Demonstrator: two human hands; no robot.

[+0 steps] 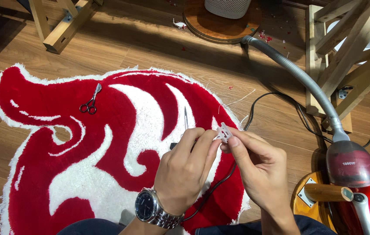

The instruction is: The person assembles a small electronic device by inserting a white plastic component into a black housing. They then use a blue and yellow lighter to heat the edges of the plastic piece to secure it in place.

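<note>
A red and white tufted rug (106, 143) lies on the wooden floor. Over its right edge, my left hand (185, 169), which wears a metal wristwatch, is closed around a thin pointed metal tool (185, 117) with a dark handle, tip pointing away from me. My right hand (254, 163) pinches a small white plastic piece (224, 132) between thumb and fingers, and the left fingertips touch that piece too. A black cord (219, 180) runs beneath both hands across the rug.
Small scissors (90, 102) lie on the rug's upper left. A red vacuum cleaner (359, 182) with a grey hose (298, 74) stands at the right beside a round wooden stool (320, 196). Wooden frames (346, 52) and a round wooden base (219, 24) stand beyond.
</note>
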